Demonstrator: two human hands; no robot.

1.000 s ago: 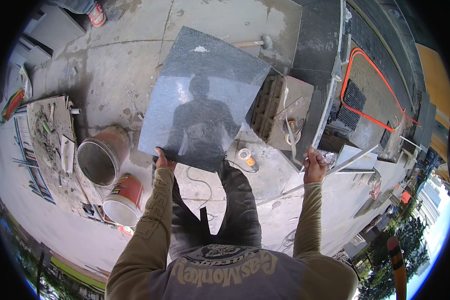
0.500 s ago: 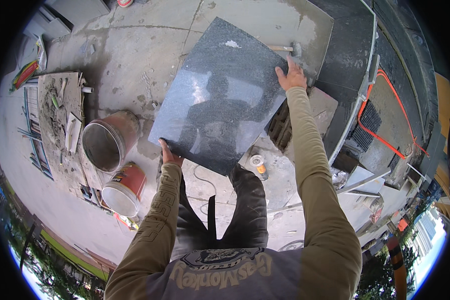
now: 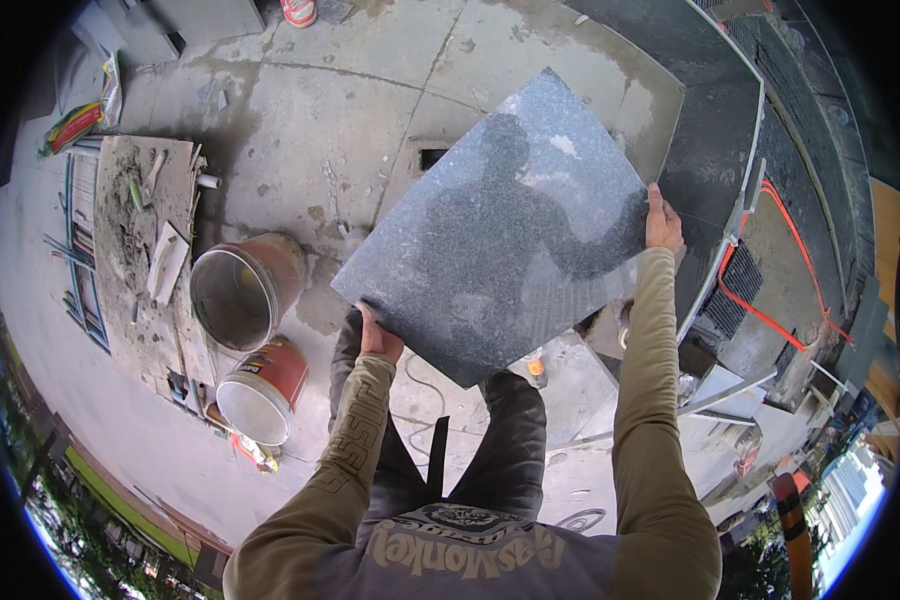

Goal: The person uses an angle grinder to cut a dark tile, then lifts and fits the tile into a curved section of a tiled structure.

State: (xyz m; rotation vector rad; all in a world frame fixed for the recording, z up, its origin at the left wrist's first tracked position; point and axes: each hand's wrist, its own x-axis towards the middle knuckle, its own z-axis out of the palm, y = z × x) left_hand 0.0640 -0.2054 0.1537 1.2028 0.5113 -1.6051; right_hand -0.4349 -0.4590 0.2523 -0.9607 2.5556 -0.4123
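Note:
A large square slab of dark polished stone (image 3: 500,235) is held up flat in front of me, tilted like a diamond. My left hand (image 3: 378,338) grips its near left edge. My right hand (image 3: 662,222) grips its right edge. The glossy face reflects my silhouette. My legs in dark trousers stand below the slab on a concrete floor.
Two open buckets (image 3: 242,298) (image 3: 260,392) stand at my left. Further left lies a mortar-smeared board (image 3: 140,230) with trowels. Dark laid slabs (image 3: 715,130) and an orange cable (image 3: 770,250) run along the right. A small orange cup (image 3: 536,369) sits by my feet.
My right hand went from the right side, away from the slab, to its right edge. The slab has swung and risen, now held by both hands.

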